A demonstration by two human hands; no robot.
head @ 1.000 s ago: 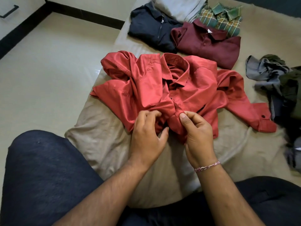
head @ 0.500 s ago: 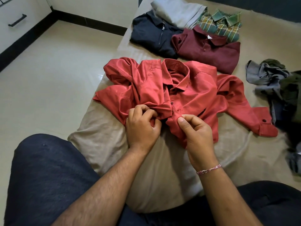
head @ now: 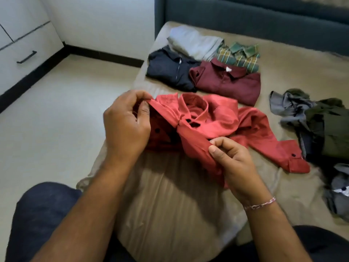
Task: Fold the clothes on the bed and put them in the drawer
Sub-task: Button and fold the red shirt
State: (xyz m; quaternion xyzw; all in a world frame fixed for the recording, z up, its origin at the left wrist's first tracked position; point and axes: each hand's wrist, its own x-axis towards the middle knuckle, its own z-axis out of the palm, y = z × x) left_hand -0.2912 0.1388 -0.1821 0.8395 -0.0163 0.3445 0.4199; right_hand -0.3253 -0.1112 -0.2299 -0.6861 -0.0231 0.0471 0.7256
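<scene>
Red cotton fills the middle of the view: a long-sleeved red shirt (head: pixel 217 118) lies rumpled on the beige bed (head: pixel 292 76), collar up toward twelve o'clock. The left hand (head: pixel 126 125) sits at nine o'clock of the shirt, fingers and thumb curled and pinching the edge of the shoulder fabric, which is lifted off the sheet. The right hand (head: pixel 232 163) is at five o'clock of the collar, thumb and fingers pinching a bunched fold of the shirt front; a thin bracelet (head: pixel 260 204) circles its wrist. One sleeve trails away toward four o'clock, its buttoned cuff flat on the sheet.

At twelve o'clock of the red shirt lie four folded garments close together: a maroon shirt (head: pixel 228 82) nearest, a dark navy shirt (head: pixel 170 70) touching it at nine o'clock, a green plaid shirt (head: pixel 239 55) partly under the maroon one, and a grey garment (head: pixel 194 43) at the far end. At three o'clock a loose heap of grey and olive clothes (head: pixel 317 123) waits unfolded, just beside the cuff. A white drawer (head: pixel 28 59) with a dark handle shows at ten o'clock across the pale floor (head: pixel 56 129). Dark trouser legs frame the bottom edge.
</scene>
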